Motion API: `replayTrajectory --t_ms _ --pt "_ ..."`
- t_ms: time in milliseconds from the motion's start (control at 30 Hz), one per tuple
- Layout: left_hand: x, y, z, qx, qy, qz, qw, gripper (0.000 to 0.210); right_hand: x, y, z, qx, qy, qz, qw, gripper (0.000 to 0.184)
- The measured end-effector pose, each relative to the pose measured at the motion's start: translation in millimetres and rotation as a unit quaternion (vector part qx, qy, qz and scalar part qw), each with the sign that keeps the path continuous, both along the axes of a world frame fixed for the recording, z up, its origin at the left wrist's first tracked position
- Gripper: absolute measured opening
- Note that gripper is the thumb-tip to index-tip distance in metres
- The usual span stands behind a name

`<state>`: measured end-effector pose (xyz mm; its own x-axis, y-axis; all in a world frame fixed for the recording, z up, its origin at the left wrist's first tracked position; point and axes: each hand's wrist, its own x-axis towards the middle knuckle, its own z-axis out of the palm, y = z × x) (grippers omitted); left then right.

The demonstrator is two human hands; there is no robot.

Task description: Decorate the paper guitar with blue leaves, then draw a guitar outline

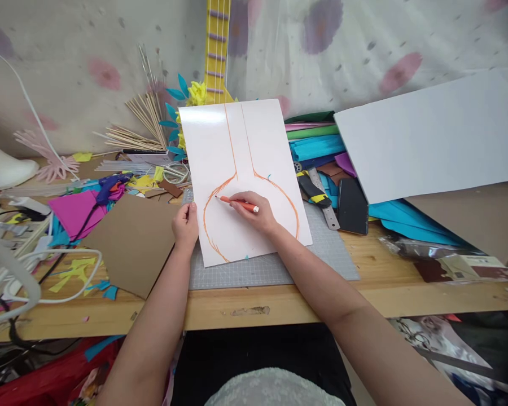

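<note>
A white board (262, 141) lies on a grey cutting mat (334, 254) in front of me. Orange lines on it form a long neck and a rounded body, with the lower edge of the outline running off the board. My right hand (254, 210) rests on the board, its fingers closed round an orange marker (244, 206). The marker's tip points at the upper left curve of the drawing. At the board's left edge, my left hand (186, 225) grips it between thumb and fingers.
Brown cardboard (131, 242) and coloured scraps lie to the left, near white cables (68, 254). A utility knife (312, 189), a metal ruler (328, 211) and a large white sheet (432, 135) are on the right. Behind stands a yellow instrument neck (217, 48).
</note>
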<state>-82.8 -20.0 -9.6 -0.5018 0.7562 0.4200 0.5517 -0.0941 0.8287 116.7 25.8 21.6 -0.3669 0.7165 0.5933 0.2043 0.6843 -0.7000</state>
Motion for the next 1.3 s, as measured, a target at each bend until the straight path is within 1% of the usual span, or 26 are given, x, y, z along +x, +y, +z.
replayTrajectory --t_ms 100,200,300,400,467,600,733,867,967,1100,1167,1300 --pt "-1 0 -0.3 0.007 -0.003 -0.005 1.0 0.032 0 -1 2.3 -0.017 0.009 -0.018 1.0 0.021" --pt "-2 2 -1.3 0.007 -0.013 -0.002 1.0 0.031 -2 -4 6.0 -0.05 0.025 -0.04 0.998 0.023" --pt "-3 4 -2.0 0.007 -0.03 -0.005 1.0 0.03 -3 -6 7.5 -0.061 0.039 -0.033 0.997 0.023" --pt "-3 6 -1.8 0.011 -0.068 -0.019 0.997 0.03 -4 -8 5.3 -0.038 0.03 0.002 0.999 0.022" --pt "-3 7 -0.9 0.014 -0.098 -0.032 0.995 0.03 -4 -8 2.8 -0.026 0.014 0.011 0.999 0.022" --pt "-1 10 1.0 0.009 -0.131 -0.034 0.991 0.03 -4 -7 -0.8 -0.005 -0.006 -0.026 1.0 0.021" --pt "0 13 -0.6 0.019 -0.122 -0.028 0.992 0.029 -3 -5 -1.1 0.035 -0.035 -0.079 0.996 0.019" --pt "0 14 -4.8 0.028 -0.112 -0.037 0.993 0.031 -3 -3 -1.7 0.044 -0.056 -0.1 0.992 0.019" --pt "-1 14 -6.4 0.027 -0.108 -0.034 0.993 0.031 -3 -3 -1.8 0.042 -0.067 -0.096 0.992 0.021" --pt "-2 14 -5.8 0.026 -0.1 -0.031 0.994 0.03 -1 -4 0.5 0.042 -0.074 -0.025 0.996 0.021" --pt "-1 14 -5.0 0.026 -0.096 -0.03 0.995 0.03 0 -4 1.3 0.043 -0.065 -0.005 0.997 0.02" --pt "0 13 -2.9 0.025 -0.093 -0.028 0.995 0.031 -1 -2 -0.4 0.04 -0.04 -0.043 0.997 0.02"
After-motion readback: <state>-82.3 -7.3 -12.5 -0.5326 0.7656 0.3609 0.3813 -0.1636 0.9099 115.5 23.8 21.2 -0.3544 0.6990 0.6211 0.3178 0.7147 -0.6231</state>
